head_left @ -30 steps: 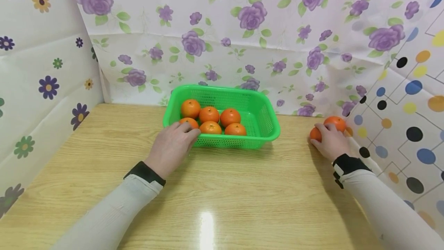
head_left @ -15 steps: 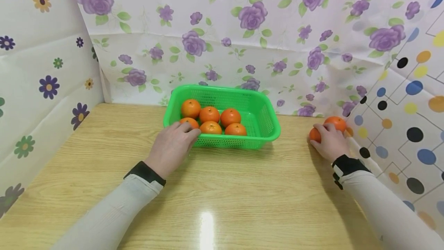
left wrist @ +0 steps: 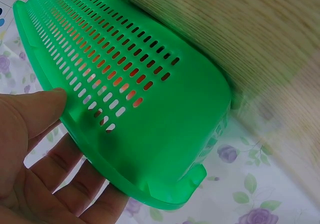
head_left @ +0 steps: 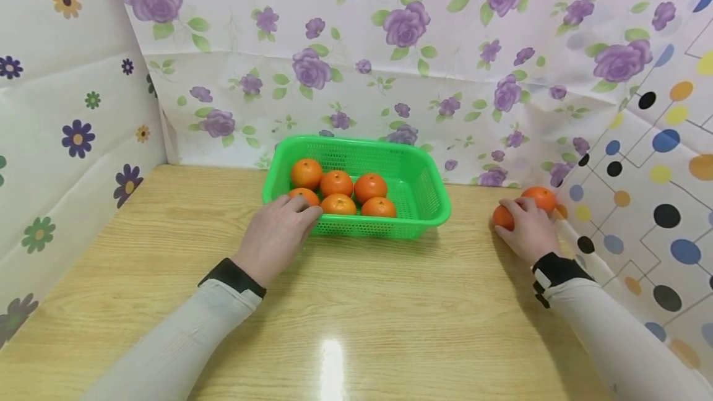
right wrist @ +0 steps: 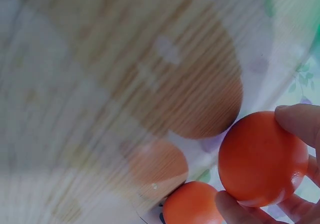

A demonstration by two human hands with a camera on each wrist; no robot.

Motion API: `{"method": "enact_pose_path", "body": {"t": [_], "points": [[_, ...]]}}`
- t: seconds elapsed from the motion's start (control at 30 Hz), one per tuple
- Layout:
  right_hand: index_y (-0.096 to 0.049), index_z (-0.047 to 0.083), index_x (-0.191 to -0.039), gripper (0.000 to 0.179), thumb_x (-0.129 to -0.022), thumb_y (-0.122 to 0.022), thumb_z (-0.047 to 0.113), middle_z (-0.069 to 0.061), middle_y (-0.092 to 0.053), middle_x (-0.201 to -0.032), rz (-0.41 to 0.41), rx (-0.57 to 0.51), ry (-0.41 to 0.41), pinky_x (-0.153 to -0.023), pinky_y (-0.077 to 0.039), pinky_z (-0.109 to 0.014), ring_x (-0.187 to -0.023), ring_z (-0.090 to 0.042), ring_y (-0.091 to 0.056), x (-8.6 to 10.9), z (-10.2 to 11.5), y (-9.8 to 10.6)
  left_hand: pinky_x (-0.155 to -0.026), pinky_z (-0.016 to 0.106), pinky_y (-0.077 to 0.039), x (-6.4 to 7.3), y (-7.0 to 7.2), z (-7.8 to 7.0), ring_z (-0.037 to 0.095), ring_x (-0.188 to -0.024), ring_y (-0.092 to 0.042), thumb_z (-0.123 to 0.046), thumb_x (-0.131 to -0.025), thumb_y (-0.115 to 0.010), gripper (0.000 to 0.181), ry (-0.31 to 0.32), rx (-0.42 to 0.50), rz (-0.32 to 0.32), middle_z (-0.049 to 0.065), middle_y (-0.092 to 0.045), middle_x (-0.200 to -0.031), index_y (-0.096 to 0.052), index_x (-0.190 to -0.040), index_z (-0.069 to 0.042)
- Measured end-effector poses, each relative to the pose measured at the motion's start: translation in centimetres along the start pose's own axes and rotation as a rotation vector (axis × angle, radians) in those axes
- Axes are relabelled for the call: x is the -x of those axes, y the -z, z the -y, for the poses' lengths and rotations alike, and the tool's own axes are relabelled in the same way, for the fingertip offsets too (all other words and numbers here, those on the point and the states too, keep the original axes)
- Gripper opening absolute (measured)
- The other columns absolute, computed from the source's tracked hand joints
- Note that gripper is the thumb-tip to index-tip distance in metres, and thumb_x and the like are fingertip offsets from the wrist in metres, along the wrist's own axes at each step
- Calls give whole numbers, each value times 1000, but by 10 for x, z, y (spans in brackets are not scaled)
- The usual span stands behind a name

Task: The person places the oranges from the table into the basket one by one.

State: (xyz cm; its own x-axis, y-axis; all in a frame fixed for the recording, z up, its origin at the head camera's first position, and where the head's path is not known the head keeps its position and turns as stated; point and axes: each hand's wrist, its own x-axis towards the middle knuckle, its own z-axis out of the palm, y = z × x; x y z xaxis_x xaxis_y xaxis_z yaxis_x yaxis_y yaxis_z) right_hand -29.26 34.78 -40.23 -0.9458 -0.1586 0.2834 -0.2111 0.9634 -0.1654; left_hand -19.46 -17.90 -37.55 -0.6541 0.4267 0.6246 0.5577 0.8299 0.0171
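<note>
My left hand [head_left: 274,237] grips the front left rim of a green plastic basket [head_left: 431,195]. In the left wrist view the thumb presses the basket's slotted outer wall [left wrist: 165,114], and the other fingers lie beyond the rim. Several orange mandarins [head_left: 370,189] sit in the basket, mostly in its left and middle; my left fingers partly cover one mandarin [head_left: 303,196]. Far to the right, my right hand [head_left: 530,232] holds another mandarin [right wrist: 262,159] between thumb and fingers. Right behind that hand, a second loose mandarin [head_left: 539,198] rests on the table by the corner.
The wooden table [head_left: 379,302] runs back to a floral cloth wall [head_left: 345,104]. A dotted cloth wall [head_left: 663,215] stands close to my right hand. On the left is another flowered wall [head_left: 78,141]. Bare tabletop lies between the basket and my right hand.
My right hand has shifted slightly left with the mandarin it holds. The left hand and the basket have stayed put.
</note>
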Motion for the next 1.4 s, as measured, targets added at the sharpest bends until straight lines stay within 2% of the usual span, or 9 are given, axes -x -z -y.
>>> {"method": "enact_pose_path", "body": {"t": [0.37, 0.53, 0.67, 0.77, 1.03, 1.4], "points": [[-57, 3, -151, 62, -98, -85, 16, -36, -45, -147, -26, -33, 8, -106, -42, -82, -120, -64, -51, -1, -1, 0, -75, 39, -59, 0, 1, 0, 30, -87, -65, -7, -99, -84, 9, -4, -4, -9, 7, -70, -98, -80, -105, -11], [-58, 5, -152, 62, -98, -85, 18, -34, -45, -149, -13, -46, 4, -108, -36, -86, -124, -62, -50, -1, 7, 3, -76, 39, -59, 0, 1, 0, 30, -87, -66, -7, -99, -85, 9, -4, -3, -7, 7, -70, -98, -80, -106, -11], [-58, 8, -152, 63, -97, -86, 18, -31, -46, -151, -6, -57, 6, -107, -36, -86, -126, -61, -50, -2, 17, 3, -76, 39, -60, 0, 0, 0, 30, -87, -66, -7, -99, -85, 9, -3, -1, -6, 7, -70, -98, -81, -106, -11], [-58, 8, -152, 62, -98, -86, 18, -31, -46, -153, -11, -73, 23, -106, -42, -83, -127, -61, -51, -2, 26, 5, -76, 39, -60, 0, 0, 0, 30, -87, -66, -7, -99, -84, 9, -1, -1, -4, 7, -71, -99, -81, -106, -11], [-58, 6, -154, 63, -97, -85, 14, -33, -44, -157, -17, -99, 81, -108, -44, -79, -130, -62, -51, -4, 45, 12, -76, 38, -60, 0, 1, 0, 30, -86, -66, -7, -99, -85, 10, -3, -7, -3, 7, -71, -99, -81, -107, -11], [-61, 4, -150, 63, -94, -89, 9, -32, -49, -150, -70, -106, 179, -110, -46, -75, -130, -57, -53, -5, 55, 12, -77, 39, -60, 0, 0, 0, 30, -87, -66, -7, -99, -85, 10, -6, -2, -6, 7, -71, -98, -80, -107, -11]]}}
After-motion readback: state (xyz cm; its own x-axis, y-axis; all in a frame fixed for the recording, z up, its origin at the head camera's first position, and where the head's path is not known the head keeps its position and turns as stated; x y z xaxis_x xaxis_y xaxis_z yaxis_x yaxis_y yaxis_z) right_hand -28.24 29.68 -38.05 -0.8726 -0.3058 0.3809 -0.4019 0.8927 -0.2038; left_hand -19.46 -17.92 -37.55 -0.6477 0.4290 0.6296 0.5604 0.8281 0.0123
